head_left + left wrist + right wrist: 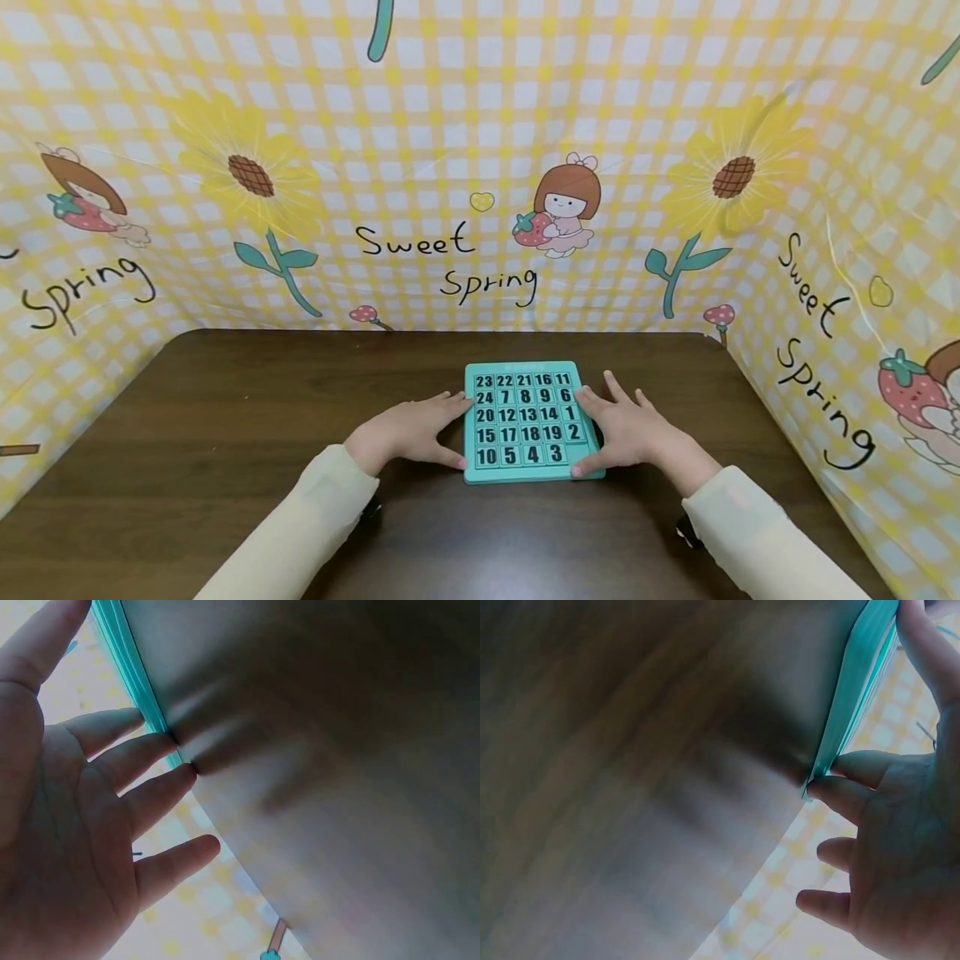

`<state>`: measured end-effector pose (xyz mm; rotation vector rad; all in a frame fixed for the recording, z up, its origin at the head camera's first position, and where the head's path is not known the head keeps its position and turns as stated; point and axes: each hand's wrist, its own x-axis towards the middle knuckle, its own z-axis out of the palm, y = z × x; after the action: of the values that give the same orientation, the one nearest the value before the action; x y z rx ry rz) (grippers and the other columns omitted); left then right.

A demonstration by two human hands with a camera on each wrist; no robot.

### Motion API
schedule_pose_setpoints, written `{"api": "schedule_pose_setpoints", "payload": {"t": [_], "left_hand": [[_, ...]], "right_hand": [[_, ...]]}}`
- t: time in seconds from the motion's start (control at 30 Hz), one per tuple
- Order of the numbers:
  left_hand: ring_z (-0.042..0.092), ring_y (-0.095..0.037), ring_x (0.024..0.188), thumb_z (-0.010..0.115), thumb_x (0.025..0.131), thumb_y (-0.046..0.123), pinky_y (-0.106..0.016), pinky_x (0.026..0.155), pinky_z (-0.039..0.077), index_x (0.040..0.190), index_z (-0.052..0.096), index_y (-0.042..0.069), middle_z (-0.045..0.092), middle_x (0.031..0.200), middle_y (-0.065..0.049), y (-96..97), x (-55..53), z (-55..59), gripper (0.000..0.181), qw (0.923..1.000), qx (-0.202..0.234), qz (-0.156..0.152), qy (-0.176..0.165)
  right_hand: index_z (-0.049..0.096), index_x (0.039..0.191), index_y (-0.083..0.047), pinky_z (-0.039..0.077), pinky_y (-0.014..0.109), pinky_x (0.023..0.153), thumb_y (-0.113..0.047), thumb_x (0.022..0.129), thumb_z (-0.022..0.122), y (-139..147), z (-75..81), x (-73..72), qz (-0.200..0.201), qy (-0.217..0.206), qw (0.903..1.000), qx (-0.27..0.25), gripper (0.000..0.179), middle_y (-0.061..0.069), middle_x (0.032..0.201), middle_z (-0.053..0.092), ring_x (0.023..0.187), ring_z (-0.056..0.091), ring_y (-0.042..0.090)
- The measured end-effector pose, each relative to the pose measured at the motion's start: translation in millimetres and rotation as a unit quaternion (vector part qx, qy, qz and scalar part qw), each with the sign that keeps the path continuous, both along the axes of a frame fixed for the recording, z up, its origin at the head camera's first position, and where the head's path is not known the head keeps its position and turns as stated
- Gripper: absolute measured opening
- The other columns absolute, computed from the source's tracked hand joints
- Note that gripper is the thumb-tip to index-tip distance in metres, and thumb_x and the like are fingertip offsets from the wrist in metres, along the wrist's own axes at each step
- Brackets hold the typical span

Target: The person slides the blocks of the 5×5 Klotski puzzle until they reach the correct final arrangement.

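A green puzzle frame (517, 477) lies on the brown table (225, 467), a little right of the middle. It contains number tiles (528, 414), with one gap (577, 448) at the near right corner; the far row reads 23, 22, 21, 16, 11. Nearly square, it has digits upright from the near side. The left hand (412, 427) and the right hand (630, 429) touch its sides with spread fingers, not clenched. The far cloth (420, 150) says "Sweet Spring".
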<state>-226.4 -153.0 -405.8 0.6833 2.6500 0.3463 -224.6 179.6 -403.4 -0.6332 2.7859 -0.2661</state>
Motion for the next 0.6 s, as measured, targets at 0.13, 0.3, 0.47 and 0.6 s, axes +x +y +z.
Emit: {"api": "schedule_pose_setpoints", "payload": {"t": [0.13, 0.3, 0.47, 0.6], "left_hand": [[0.019, -0.028, 0.155, 0.071, 0.083, 0.061, -0.063, 0.117, 0.026, 0.159, 0.028, 0.020, 0.025, 0.165, -0.004, -10.0, 7.3, 0.1, 0.096, 1.0000, -0.009, -0.002, 0.001], [0.020, -0.028, 0.154, 0.070, 0.082, 0.063, -0.063, 0.117, 0.026, 0.158, 0.028, 0.020, 0.025, 0.165, -0.003, -19.8, 18.4, 3.0, 0.097, 0.9999, -0.017, -0.002, 0.002], [0.021, -0.030, 0.154, 0.069, 0.082, 0.064, -0.066, 0.114, 0.028, 0.158, 0.029, 0.019, 0.026, 0.165, -0.004, -30.0, 29.3, 4.9, 0.098, 0.9999, -0.015, -0.005, 0.004], [0.020, -0.032, 0.154, 0.070, 0.082, 0.063, -0.067, 0.113, 0.028, 0.158, 0.030, 0.017, 0.026, 0.165, -0.005, -37.3, 35.6, 7.0, 0.097, 0.9999, -0.010, -0.010, 0.007]], "right_hand": [[0.029, 0.157, -0.008, 0.006, 0.077, 0.112, -0.073, 0.068, 0.075, -6, -0.2, 5.3, 0.014, 0.004, 0.9999, 0.000, 0.120, 0.014, 0.162, 0.031, 0.153, -0.005, 0.044], [0.031, 0.156, -0.008, 0.003, 0.075, 0.114, -0.073, 0.068, 0.075, -14, 0.8, 13.2, 0.026, 0.009, 0.9996, -0.004, 0.118, 0.014, 0.162, 0.032, 0.153, -0.010, 0.043], [0.031, 0.157, -0.009, 0.000, 0.073, 0.115, -0.073, 0.068, 0.074, -21, 0.1, 20.5, 0.037, 0.012, 0.9993, 0.001, 0.118, 0.012, 0.162, 0.031, 0.153, -0.012, 0.041], [0.030, 0.157, -0.011, -0.001, 0.072, 0.116, -0.074, 0.068, 0.074, -27, -2.4, 27.2, 0.039, 0.017, 0.9991, 0.006, 0.117, 0.010, 0.163, 0.030, 0.154, -0.014, 0.039]]}}
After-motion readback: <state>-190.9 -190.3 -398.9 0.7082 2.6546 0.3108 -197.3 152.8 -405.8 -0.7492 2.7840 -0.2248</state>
